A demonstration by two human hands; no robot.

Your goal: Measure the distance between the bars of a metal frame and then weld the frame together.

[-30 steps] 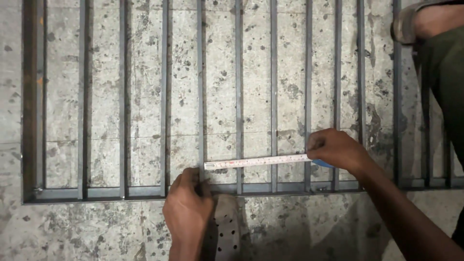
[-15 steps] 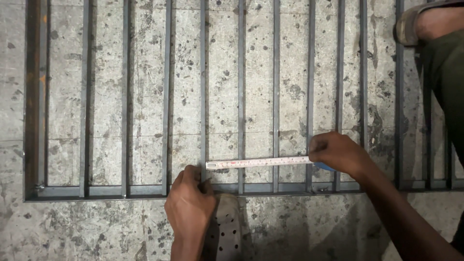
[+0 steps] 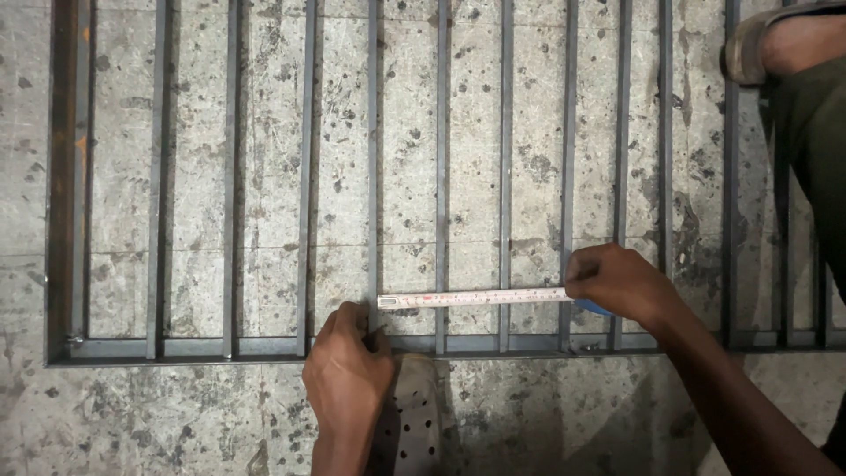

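A steel grille (image 3: 176, 349) of several upright bars in a frame lies flat on the stained concrete floor. A pale measuring tape (image 3: 471, 299) is stretched across the bars just above the bottom rail. My right hand (image 3: 617, 282) grips the tape's blue case at its right end. My left hand (image 3: 348, 370) rests on the bottom rail next to the tape's free end, fingers bunched around a small thing I cannot make out.
A perforated grey sandal (image 3: 414, 423) sits on the floor under my left wrist. Another foot in a sandal (image 3: 775, 44) and a dark green trouser leg (image 3: 815, 150) lie over the grille at the top right.
The view has drifted slightly. Both hands and the tape keep nearly the same place on the grille.
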